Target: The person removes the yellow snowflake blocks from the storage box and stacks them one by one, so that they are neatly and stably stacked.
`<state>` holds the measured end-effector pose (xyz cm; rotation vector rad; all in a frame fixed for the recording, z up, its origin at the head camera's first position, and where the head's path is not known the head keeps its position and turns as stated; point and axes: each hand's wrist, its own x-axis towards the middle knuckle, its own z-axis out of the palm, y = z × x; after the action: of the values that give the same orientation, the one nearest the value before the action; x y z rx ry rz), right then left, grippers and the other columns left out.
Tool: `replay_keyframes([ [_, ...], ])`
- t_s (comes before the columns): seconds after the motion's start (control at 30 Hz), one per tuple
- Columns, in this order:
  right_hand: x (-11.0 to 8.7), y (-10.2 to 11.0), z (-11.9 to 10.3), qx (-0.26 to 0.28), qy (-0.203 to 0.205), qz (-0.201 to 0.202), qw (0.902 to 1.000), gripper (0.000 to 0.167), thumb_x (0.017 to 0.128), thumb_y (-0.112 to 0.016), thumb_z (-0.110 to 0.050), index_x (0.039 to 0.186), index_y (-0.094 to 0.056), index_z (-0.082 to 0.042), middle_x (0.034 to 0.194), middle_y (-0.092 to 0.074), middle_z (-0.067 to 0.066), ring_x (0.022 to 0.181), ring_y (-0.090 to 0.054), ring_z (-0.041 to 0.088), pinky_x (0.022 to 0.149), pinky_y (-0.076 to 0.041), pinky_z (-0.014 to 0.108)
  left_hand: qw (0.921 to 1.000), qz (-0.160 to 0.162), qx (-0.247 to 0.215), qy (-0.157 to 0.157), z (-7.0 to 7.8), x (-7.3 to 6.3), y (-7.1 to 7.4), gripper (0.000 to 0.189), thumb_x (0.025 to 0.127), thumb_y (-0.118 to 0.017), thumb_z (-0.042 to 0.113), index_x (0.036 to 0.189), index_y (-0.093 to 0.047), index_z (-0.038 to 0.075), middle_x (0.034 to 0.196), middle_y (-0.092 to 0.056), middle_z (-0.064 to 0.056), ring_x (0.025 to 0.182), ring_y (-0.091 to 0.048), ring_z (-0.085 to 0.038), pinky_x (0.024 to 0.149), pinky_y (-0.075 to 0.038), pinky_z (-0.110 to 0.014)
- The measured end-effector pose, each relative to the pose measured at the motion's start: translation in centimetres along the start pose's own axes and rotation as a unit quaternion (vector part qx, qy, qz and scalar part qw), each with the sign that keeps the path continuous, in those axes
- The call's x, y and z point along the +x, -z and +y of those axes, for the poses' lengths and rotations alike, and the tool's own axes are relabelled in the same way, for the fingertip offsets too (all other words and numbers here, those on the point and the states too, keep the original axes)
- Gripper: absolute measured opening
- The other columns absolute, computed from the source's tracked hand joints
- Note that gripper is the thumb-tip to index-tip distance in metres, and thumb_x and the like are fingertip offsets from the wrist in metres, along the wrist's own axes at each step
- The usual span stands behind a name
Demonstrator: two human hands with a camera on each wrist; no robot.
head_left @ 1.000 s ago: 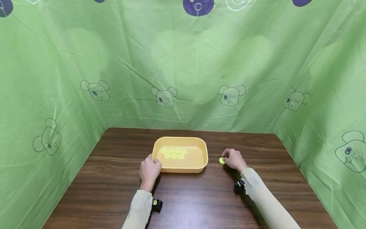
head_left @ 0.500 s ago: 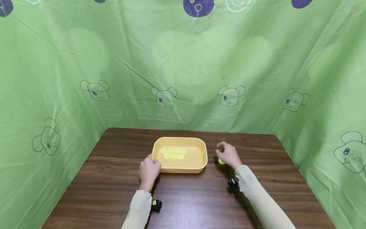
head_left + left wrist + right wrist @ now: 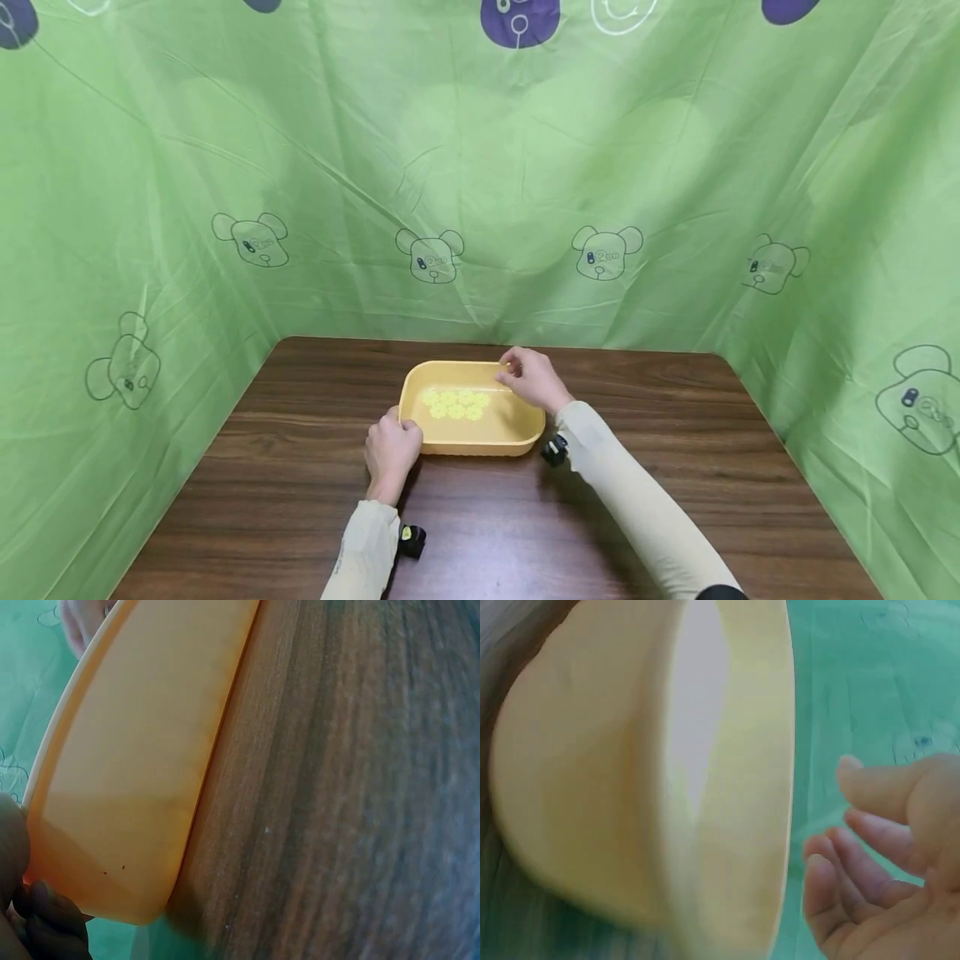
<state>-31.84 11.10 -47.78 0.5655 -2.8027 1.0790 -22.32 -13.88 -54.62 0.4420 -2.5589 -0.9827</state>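
Around the left front corner of a yellow plastic tray [image 3: 472, 448] my left hand [image 3: 392, 446] grips the rim. The left wrist view shows its fingers [image 3: 52, 922] at the tray's corner. Several small yellow flower-shaped pieces [image 3: 456, 404] lie together on the tray floor, left of its middle. Over the tray's right back part hovers my right hand [image 3: 532, 379], its fingers loosely bent. In the right wrist view those fingers [image 3: 821, 889] stand apart from the thumb and nothing shows between them. The spot right of the tray is covered by my right forearm.
A dark wood-grain table [image 3: 285, 467] carries the tray near its back edge. Green cloth [image 3: 525, 167] printed with bear heads hangs behind and at both sides. A small black device [image 3: 412, 540] is strapped on the left wrist, another [image 3: 555, 450] on the right.
My right hand has left the yellow flower piece on the table at the right and moved left over the tray. That piece is now out of sight. The left hand and tray have stayed put.
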Motion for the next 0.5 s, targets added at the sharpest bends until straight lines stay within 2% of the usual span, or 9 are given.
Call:
replay_keyframes([
  [0.2,0.9,-2.9,-1.4,-0.040,-0.040,-0.078,0.9953,0.029,0.087,-0.078,-0.019,0.107,-0.069,-0.001,0.095,-0.073,0.010,0.085,-0.067,0.021,0.081,-0.054,0.037,1.0000,0.000,0.000,0.002,0.2,-0.1,0.1,0.035,0.086,-0.048,0.016,0.108,-0.072,0.003,0.089,-0.071,-0.026,0.075,-0.066,-0.047,0.062,-0.048,-0.056],
  [0.3,1.0,-4.0,-1.3,-0.067,-0.056,-0.087,0.9924,0.025,0.084,-0.079,-0.020,0.099,-0.070,-0.001,0.089,-0.071,0.007,0.078,-0.062,0.017,0.076,-0.051,0.034,1.0000,0.001,-0.002,0.000,0.3,-0.1,0.1,0.035,0.086,-0.048,0.016,0.108,-0.072,0.003,0.088,-0.071,-0.027,0.074,-0.066,-0.047,0.061,-0.048,-0.056],
  [0.43,0.9,-5.3,-0.9,-0.090,-0.077,-0.081,0.9896,0.021,0.081,-0.081,-0.020,0.082,-0.066,-0.004,0.074,-0.058,0.001,0.067,-0.049,0.015,0.065,-0.042,0.029,1.0000,0.004,-0.003,-0.001,0.2,-0.2,0.1,0.034,0.086,-0.049,0.015,0.108,-0.072,0.003,0.088,-0.071,-0.027,0.074,-0.066,-0.048,0.061,-0.048,-0.057],
  [0.5,0.8,-5.7,-0.6,-0.091,-0.090,-0.083,0.9883,0.022,0.081,-0.082,-0.020,0.081,-0.065,-0.006,0.073,-0.056,-0.001,0.066,-0.048,0.015,0.063,-0.040,0.028,1.0000,0.004,-0.003,-0.002,0.1,-0.3,0.1,0.033,0.086,-0.049,0.015,0.107,-0.072,0.003,0.088,-0.071,-0.027,0.073,-0.066,-0.048,0.061,-0.048,-0.057],
])
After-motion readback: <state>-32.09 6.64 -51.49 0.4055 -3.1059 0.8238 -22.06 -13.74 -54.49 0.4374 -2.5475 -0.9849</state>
